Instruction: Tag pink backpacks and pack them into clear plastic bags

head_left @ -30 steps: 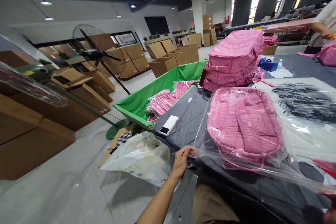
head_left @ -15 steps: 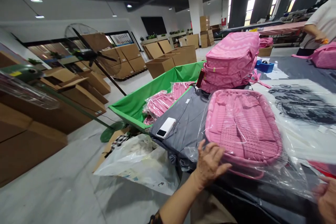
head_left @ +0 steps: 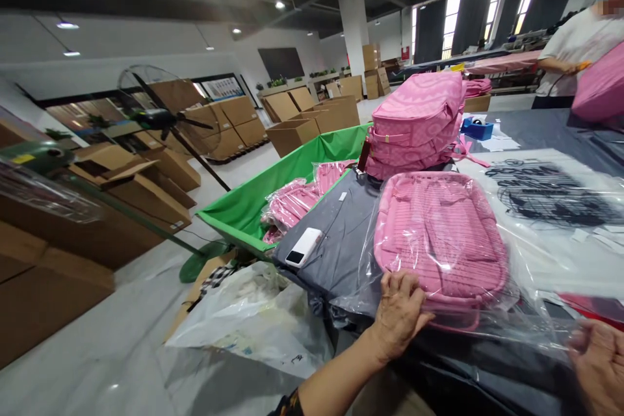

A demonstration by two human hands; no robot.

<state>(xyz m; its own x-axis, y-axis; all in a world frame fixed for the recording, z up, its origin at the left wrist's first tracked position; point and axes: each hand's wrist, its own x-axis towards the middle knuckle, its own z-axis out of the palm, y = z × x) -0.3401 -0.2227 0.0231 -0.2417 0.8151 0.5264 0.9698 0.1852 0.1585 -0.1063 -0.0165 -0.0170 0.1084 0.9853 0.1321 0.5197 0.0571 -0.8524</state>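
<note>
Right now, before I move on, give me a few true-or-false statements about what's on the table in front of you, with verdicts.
1. The left hand rests on a clear plastic bag holding a pink backpack. True.
2. The right hand grips scissors. False: it is at the bag's plastic, and no scissors show.
3. A white power bank sits inside the green-lined bin. False: it lies on grey cloth.
4. An unbagged pink backpack stands behind the bagged one. True.

Factory packing floor: cardboard cartons (head_left: 292, 133) stacked beyond the left hand (head_left: 400, 315), pink backpacks (head_left: 416, 127) piled on the covered worktable (head_left: 531, 123) ahead.
</note>
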